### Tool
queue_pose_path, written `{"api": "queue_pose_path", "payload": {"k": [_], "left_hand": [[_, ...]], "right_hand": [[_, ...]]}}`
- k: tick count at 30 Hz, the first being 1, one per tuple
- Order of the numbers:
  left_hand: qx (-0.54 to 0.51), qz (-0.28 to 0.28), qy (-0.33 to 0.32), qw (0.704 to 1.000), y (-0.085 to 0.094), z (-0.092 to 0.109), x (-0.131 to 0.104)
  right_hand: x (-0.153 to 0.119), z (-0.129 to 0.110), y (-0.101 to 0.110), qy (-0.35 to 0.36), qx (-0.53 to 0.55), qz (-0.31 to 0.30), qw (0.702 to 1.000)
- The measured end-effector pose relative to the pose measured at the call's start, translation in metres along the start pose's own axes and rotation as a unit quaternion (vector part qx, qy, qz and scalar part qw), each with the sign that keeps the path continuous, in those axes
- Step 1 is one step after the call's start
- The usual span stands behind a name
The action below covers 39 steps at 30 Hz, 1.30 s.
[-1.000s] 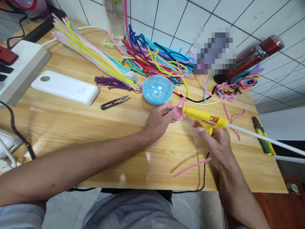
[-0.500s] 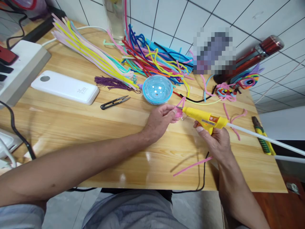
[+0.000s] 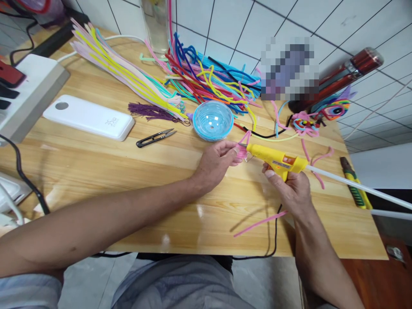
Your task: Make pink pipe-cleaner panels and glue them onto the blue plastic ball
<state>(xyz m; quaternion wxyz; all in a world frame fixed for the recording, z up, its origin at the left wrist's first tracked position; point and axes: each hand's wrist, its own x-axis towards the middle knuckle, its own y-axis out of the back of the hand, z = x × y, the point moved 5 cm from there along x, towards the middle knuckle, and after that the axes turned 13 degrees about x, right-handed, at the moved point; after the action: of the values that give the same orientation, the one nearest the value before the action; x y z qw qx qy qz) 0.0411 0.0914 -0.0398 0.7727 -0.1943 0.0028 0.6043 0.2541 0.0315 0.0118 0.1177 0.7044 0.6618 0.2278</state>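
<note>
Head view gave me the small pink fuzzy piece [image 3: 241, 152] first: it sat in front of the blue bowl [image 3: 212, 137], a loop of it sticking up past the fingers. My left hand [image 3: 222, 158] had thumb and fingers pinched together on it, I judged to steady it against the metal tip of the yellow glue gun [image 3: 273, 158]. That tip met the piece or came very near; I could not tell which. My right hand [image 3: 292, 186] was wrapped around the gun's handle, forefinger by the trigger, a grip that seemed chosen for aiming and squeezing alike. Out of the gun's back ran a long white glue stick [image 3: 350, 183], sloping past the table's right side.

Below the right hand, a pink strip [image 3: 259, 224] and a black cord [image 3: 276, 236] showed. Left of the bowl lay the black snips [image 3: 156, 138], probably within easy reach, then a white power bank [image 3: 88, 118]. Heaped behind the bowl were coloured fuzzy stems [image 3: 206, 81], perhaps kept back for working room. Green-and-yellow pliers [image 3: 355, 182] lay near the right edge of the wooden table [image 3: 161, 165].
</note>
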Motion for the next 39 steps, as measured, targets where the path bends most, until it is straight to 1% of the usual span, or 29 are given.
{"api": "queue_pose_path", "payload": {"k": [6, 10, 13, 15, 17, 19, 21, 22, 25, 28, 33, 36, 38, 39], "left_hand": [[0.004, 0.000, -0.001, 1.000, 0.000, 0.001, 0.000], [0.000, 0.003, 0.002, 1.000, 0.001, 0.001, 0.000], [-0.002, 0.009, 0.003, 1.000, 0.001, 0.001, 0.000], [-0.003, 0.012, 0.002, 1.000, 0.001, 0.000, 0.000], [-0.004, 0.013, 0.001, 1.000, 0.002, -0.001, 0.000], [-0.004, 0.016, -0.002, 1.000, 0.002, -0.001, 0.000], [-0.006, 0.017, -0.006, 1.000, 0.002, -0.001, 0.000], [-0.005, 0.017, -0.009, 1.000, 0.002, -0.001, 0.000], [0.005, 0.013, -0.019, 1.000, 0.002, 0.001, -0.001], [0.017, 0.010, -0.027, 0.999, 0.002, 0.001, -0.002], [0.024, 0.009, -0.039, 0.999, 0.003, -0.001, -0.002], [0.034, 0.007, -0.045, 0.998, 0.004, -0.002, -0.002], [0.043, 0.001, -0.049, 0.998, 0.004, -0.001, -0.002], [0.048, -0.002, -0.051, 0.998, 0.004, -0.001, -0.002]], "right_hand": [[0.000, 0.000, 0.001, -0.002, 0.007, 0.005, 1.000], [0.000, -0.002, 0.002, -0.011, 0.036, 0.018, 0.999], [0.001, -0.002, 0.002, -0.033, 0.104, 0.030, 0.994], [0.004, 0.002, 0.003, -0.056, 0.167, 0.047, 0.983], [0.009, 0.010, 0.007, -0.081, 0.214, 0.075, 0.971], [0.015, 0.021, 0.011, -0.113, 0.227, 0.112, 0.961], [0.020, 0.031, 0.014, -0.153, 0.192, 0.131, 0.960], [0.021, 0.034, 0.015, -0.175, 0.157, 0.126, 0.964], [0.024, 0.036, 0.014, -0.229, 0.024, 0.074, 0.970], [0.024, 0.029, 0.014, -0.262, -0.077, 0.030, 0.962], [0.028, 0.019, 0.017, -0.264, -0.224, -0.009, 0.938], [0.029, 0.017, 0.021, -0.258, -0.304, -0.045, 0.916], [0.028, 0.015, 0.029, -0.256, -0.343, -0.042, 0.903], [0.026, 0.011, 0.034, -0.245, -0.343, -0.037, 0.906]]}}
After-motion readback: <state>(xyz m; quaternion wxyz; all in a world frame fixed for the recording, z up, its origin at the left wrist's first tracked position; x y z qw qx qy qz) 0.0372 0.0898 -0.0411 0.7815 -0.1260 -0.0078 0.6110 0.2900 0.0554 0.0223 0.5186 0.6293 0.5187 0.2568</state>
